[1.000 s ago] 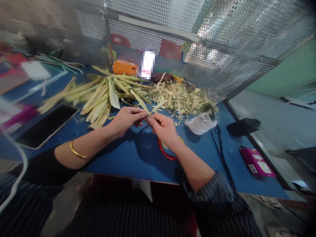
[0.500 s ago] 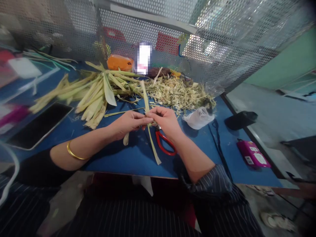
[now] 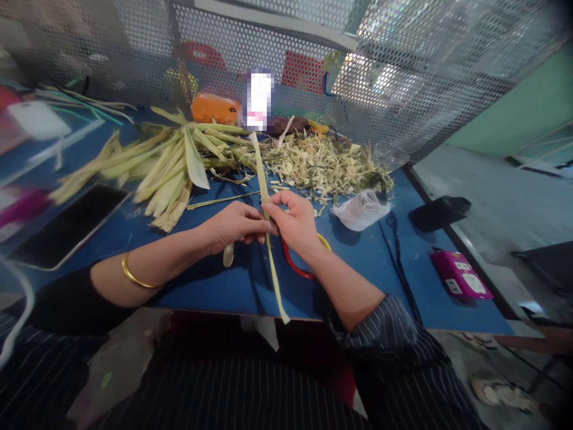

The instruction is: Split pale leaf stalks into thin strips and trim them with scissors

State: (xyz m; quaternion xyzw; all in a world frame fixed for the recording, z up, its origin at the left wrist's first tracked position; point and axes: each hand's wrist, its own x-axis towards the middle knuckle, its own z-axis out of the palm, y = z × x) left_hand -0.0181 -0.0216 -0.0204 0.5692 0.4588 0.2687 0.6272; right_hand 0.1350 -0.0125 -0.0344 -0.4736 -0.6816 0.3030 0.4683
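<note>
My left hand and my right hand meet over the table, both pinching one long, narrow, pale green leaf strip. One end of the strip points away toward the plant piles; its other end hangs down toward the table's near edge. Under my right hand lies a pair of scissors with a red handle loop and a bit of yellow; the blades are hidden. A short pale leaf piece shows below my left hand. Beyond it, a thin strip lies on the table.
A bundle of pale leaves lies at the left, beside a heap of shredded scraps. Around them are a dark phone, an orange packet, a white thread bundle, a black cylinder and a magenta packet.
The strip now reaches lower, its near end closer to the table edge. My fingers have shifted slightly along it. The yellow part of the scissors now shows beside my right hand.
</note>
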